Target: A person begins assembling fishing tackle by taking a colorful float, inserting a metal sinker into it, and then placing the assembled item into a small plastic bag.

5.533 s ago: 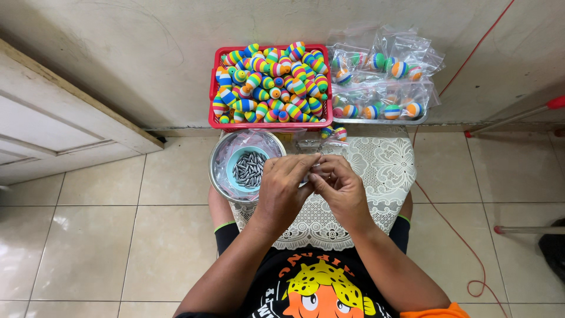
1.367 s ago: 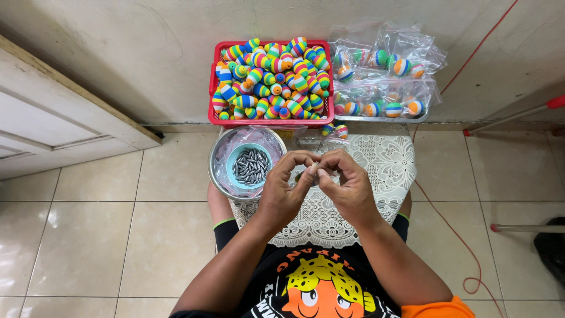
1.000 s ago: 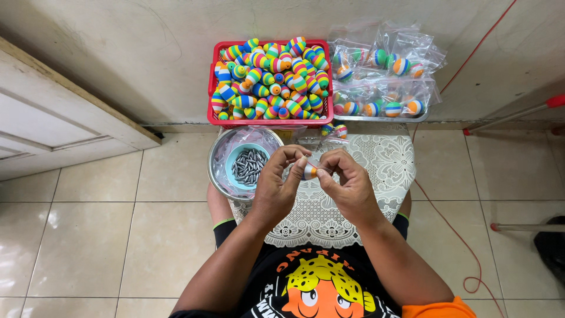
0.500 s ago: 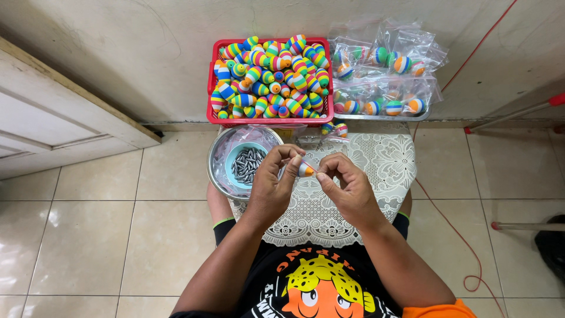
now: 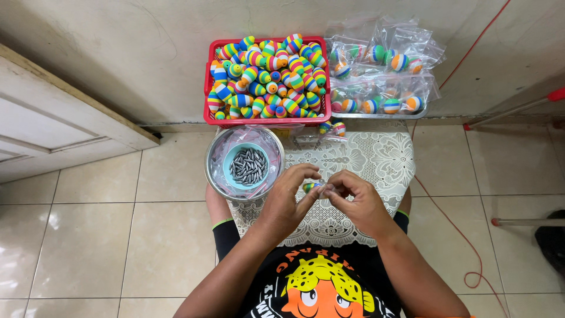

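My left hand (image 5: 288,203) and my right hand (image 5: 356,200) meet over a white lace cloth (image 5: 376,159) on my lap. Both pinch one small rainbow-striped float (image 5: 310,186) between their fingertips. Just left of my hands a metal bowl (image 5: 215,171) holds a small blue cup of grey lead weights (image 5: 247,166). A red basket (image 5: 207,112) heaped with striped floats (image 5: 268,73) stands against the wall beyond it.
Clear plastic bags of striped floats (image 5: 379,70) lie on a metal tray at the back right. Two loose floats (image 5: 331,128) sit at the cloth's far edge. A white door (image 5: 53,123) is at the left; a red cord (image 5: 453,218) runs across the tiled floor at right.
My hands have dropped slightly towards me and closed together on the float, which was held more openly between them half a second ago.
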